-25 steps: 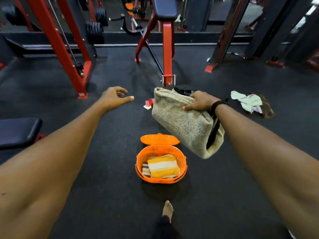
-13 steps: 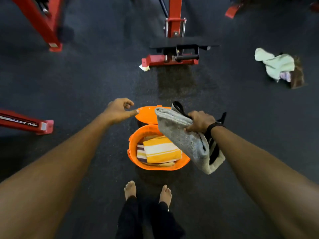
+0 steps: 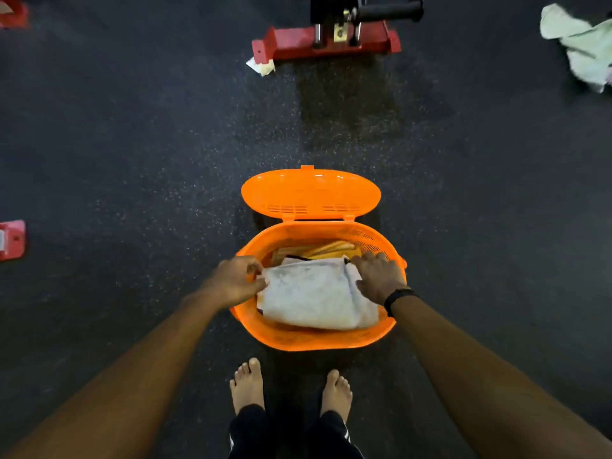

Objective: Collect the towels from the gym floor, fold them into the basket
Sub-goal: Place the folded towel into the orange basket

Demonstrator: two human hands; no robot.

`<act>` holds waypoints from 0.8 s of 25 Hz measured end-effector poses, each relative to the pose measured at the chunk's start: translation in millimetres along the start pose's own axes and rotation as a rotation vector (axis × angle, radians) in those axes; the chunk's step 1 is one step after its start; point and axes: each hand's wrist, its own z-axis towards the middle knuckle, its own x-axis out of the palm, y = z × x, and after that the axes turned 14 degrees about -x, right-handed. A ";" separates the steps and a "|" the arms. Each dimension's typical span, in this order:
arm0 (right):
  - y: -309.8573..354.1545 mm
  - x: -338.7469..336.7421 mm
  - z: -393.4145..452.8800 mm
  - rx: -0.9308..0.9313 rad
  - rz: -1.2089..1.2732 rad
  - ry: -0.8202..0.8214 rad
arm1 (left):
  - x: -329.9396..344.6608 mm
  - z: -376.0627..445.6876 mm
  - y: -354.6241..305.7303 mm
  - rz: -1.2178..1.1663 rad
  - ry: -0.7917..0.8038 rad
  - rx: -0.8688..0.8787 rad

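Note:
An orange basket (image 3: 318, 341) stands on the dark gym floor just in front of my bare feet, its lid (image 3: 311, 193) flipped open at the far side. A folded grey towel (image 3: 314, 298) lies inside it, on top of a yellow-and-white striped towel (image 3: 326, 248) that peeks out at the back. My left hand (image 3: 236, 279) pinches the grey towel's left corner. My right hand (image 3: 377, 276) rests on its right edge, fingers spread over the fold. A pale green towel (image 3: 583, 48) lies crumpled on the floor at the far right.
A red machine base (image 3: 326, 43) with a black roller stands straight ahead beyond the basket, with a scrap of paper (image 3: 261, 65) at its left corner. Red equipment feet (image 3: 11, 240) sit at the left edge. My feet (image 3: 248, 385) are close behind the basket.
The grey towel went from hanging in my right hand above the basket to lying inside it. My left hand came over to its left corner, and my view tipped further downward.

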 end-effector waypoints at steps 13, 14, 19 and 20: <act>-28.1 208.6 85.1 0.032 0.141 0.121 | 193.9 170.8 7.6 0.609 -0.035 0.108; -27.8 222.9 93.2 0.048 0.147 0.090 | 206.6 181.3 12.6 0.606 -0.045 0.078; -29.1 264.2 131.2 0.059 0.150 -0.084 | 229.2 210.5 21.3 0.625 -0.076 0.042; -29.4 257.8 122.9 0.054 0.178 -0.055 | 223.0 203.2 18.5 0.623 -0.058 0.042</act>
